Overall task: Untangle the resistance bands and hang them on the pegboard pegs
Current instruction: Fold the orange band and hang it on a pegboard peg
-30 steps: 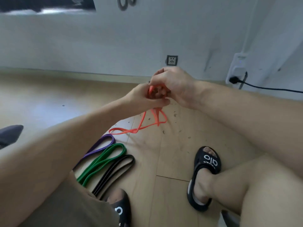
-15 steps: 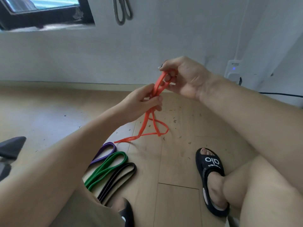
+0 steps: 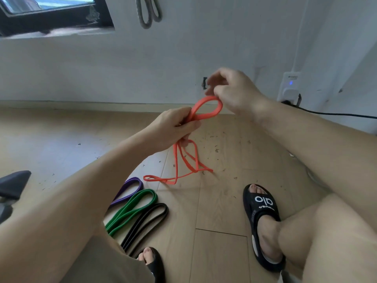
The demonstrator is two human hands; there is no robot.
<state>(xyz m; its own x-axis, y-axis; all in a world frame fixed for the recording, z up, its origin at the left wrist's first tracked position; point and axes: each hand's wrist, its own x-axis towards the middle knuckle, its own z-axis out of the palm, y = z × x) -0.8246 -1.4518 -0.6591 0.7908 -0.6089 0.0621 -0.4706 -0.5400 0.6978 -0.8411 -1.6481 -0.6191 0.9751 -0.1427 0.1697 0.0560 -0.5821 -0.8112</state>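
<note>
My left hand (image 3: 173,127) grips the orange resistance band (image 3: 184,166) in its fist. A loop of the band sticks up out of the fist, and my right hand (image 3: 230,88) pinches the top of that loop. The rest of the orange band hangs twisted down to the wooden floor. Three other bands lie flat on the floor near my left leg: purple (image 3: 130,188), green (image 3: 132,209) and black (image 3: 146,221). A grey band (image 3: 148,15) hangs on the white wall at the top; what it hangs from is out of frame.
My feet in black slides (image 3: 263,219) rest on the wooden floor (image 3: 224,252). A wall socket with a plugged-in black cable (image 3: 334,114) is at the right. A dark window frame (image 3: 51,19) sits upper left, and a dark chair part (image 3: 12,184) is at the left edge.
My right hand has drawn a loop of the orange band up and to the right, away from my left fist. The loop has opened wider and the view has tilted up.
</note>
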